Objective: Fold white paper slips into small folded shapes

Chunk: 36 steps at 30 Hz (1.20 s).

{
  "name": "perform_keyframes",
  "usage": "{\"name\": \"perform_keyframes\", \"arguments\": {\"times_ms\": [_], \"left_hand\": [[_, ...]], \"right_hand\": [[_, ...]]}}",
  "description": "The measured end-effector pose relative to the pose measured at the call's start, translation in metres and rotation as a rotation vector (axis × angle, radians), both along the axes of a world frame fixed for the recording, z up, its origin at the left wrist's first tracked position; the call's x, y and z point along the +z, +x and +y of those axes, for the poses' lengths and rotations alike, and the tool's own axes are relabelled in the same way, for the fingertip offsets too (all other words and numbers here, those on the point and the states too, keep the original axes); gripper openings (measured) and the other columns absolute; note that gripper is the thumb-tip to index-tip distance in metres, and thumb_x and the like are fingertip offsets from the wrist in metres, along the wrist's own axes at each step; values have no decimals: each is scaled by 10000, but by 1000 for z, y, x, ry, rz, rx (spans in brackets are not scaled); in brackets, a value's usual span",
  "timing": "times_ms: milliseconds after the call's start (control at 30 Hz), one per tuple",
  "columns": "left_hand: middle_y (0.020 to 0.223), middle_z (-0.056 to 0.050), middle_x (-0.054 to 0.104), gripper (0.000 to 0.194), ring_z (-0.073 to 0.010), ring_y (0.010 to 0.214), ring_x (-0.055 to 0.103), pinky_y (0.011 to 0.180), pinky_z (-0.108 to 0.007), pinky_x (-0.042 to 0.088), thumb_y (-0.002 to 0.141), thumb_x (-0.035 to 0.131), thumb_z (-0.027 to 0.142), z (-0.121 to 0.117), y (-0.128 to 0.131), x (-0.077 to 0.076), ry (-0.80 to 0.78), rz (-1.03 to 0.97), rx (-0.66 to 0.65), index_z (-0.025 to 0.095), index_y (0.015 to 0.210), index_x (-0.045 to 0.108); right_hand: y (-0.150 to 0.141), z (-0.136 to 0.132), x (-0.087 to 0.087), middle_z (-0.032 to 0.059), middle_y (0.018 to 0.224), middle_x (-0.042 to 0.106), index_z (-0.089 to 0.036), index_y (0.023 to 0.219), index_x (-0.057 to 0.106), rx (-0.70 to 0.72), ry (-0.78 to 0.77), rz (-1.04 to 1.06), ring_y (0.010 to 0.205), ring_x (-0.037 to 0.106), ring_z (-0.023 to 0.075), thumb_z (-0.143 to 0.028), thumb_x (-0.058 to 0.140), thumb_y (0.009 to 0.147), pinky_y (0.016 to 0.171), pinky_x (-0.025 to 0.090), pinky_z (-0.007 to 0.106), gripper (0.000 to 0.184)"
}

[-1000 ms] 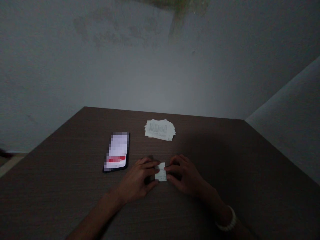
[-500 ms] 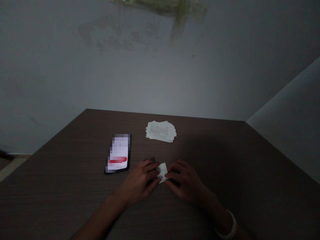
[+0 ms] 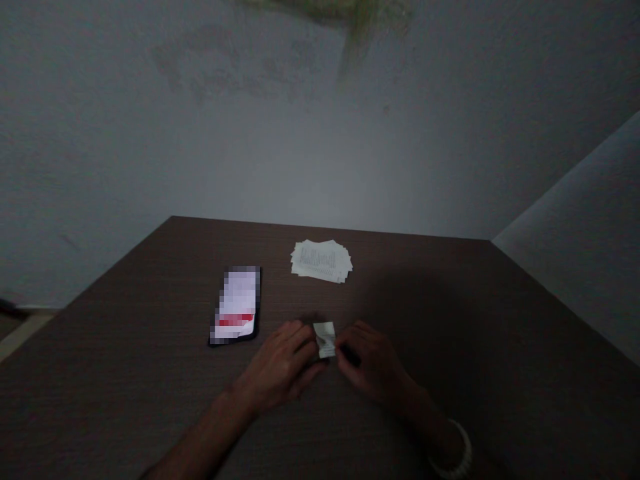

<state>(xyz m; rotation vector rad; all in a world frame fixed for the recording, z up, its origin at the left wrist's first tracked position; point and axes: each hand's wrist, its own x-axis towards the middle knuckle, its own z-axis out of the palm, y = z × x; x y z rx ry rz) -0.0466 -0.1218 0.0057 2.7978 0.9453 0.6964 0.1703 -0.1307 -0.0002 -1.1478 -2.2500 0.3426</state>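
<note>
A small piece of white paper [image 3: 325, 339], creased and faintly printed, is between my two hands near the middle of the table. My left hand [image 3: 284, 360] is closed on its left edge, thumb toward me and fingers curled beyond. My right hand [image 3: 371, 363] pinches its right edge between thumb and fingertips; a pale bracelet circles that wrist. Farther back lies a loose stack of printed white papers [image 3: 321, 261], its corners fanned out unevenly.
A phone [image 3: 235, 305] with a lit, blurred screen lies left of the papers. The dark brown wooden table [image 3: 150, 293] reaches back to a grey, stained wall [image 3: 300, 153]. A shadow falls on the table right of my hands.
The small paper has turned slightly and now shows a creased, more squared face. My fingers have shifted along its edges, the right hand drawing in its fingertips.
</note>
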Motion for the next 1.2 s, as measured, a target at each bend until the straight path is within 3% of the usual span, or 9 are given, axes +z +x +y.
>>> {"name": "perform_keyframes", "arguments": {"times_ms": [167, 400, 533, 733, 867, 1000, 1200], "left_hand": [[933, -70, 617, 88, -227, 865, 536, 783, -388, 465, 920, 530, 228, -1, 3, 3, 57, 14, -2, 157, 937, 580], [942, -88, 604, 158, -228, 868, 534, 744, -362, 470, 933, 469, 141, 0, 1, 1, 161, 40, -65, 162, 1013, 604], [982, -92, 627, 127, -242, 887, 559, 765, -381, 482, 911, 488, 121, -2, 4, 2, 92, 79, -86, 153, 918, 610], [982, -81, 660, 179, -231, 899, 592, 821, -395, 486, 903, 443, 101, -2, 7, 4, -71, 83, -125, 144, 959, 608], [958, -80, 665, 189, -222, 892, 605, 829, -394, 486, 900, 432, 110, -1, 6, 6, -107, 55, -144, 151, 944, 611], [933, -78, 665, 191, -213, 870, 609, 805, -377, 484, 896, 424, 104, 0, 6, 9, -106, 31, -157, 151, 913, 608], [904, -76, 662, 195, -217, 862, 604, 794, -382, 484, 845, 448, 84, 0, 6, 8, -104, 17, -186, 151, 906, 621]], "right_hand": [[-1, 0, -4, 10, 716, 618, -198, 784, 607, -130, -55, 133, 675, 569, 156, -68, 580, 742, 623, 450, 258, 139], [-3, -3, -2, 3, 667, 611, -208, 770, 606, -115, -50, 146, 631, 557, 152, -103, 558, 764, 590, 435, 260, 116], [-3, -3, -5, 8, 720, 617, -208, 844, 593, -139, -53, 175, 635, 565, 145, -105, 558, 752, 585, 449, 252, 143], [1, -2, -9, -4, 736, 599, -208, 1077, 531, -216, -119, 213, 600, 568, 138, -120, 564, 729, 570, 468, 247, 360], [2, -2, -4, 21, 798, 616, -220, 1093, 543, -201, -77, 141, 701, 587, 174, -98, 570, 720, 665, 493, 295, 394], [3, -1, 1, 81, 1000, 611, -230, 1091, 580, -165, 10, 62, 922, 580, 234, -119, 588, 770, 804, 499, 373, 339], [7, 0, 2, 121, 1173, 552, -221, 1177, 573, -136, 87, 17, 1060, 532, 263, -134, 607, 797, 875, 495, 421, 391]]}}
